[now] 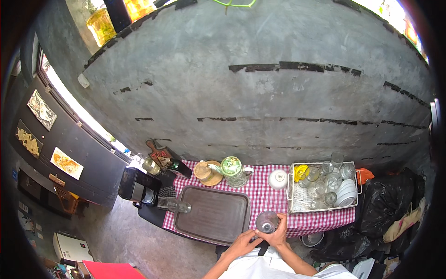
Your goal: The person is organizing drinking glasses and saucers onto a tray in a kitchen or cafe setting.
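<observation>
A clear drinking glass (267,222) is held upright near the table's front edge, just right of a brown rectangular tray (213,214). My right hand (277,232) wraps around the glass's right side and lower part. Close to its base is my left hand (245,240), its fingers meeting those of my right hand; whether they grip the glass too is hard to tell. One more clear glass (184,207) lies over the tray's left edge. To the right, a white wire basket (292,205) holds several glasses, stacked white bowls (346,193) and a yellow item (300,172).
A glass pitcher with a green lid (231,167), a round wooden piece (209,174) and a white bowl (278,179) stand along the back of the checkered cloth. A black coffee machine (134,186) is at left. Black plastic bags (383,198) lie at right.
</observation>
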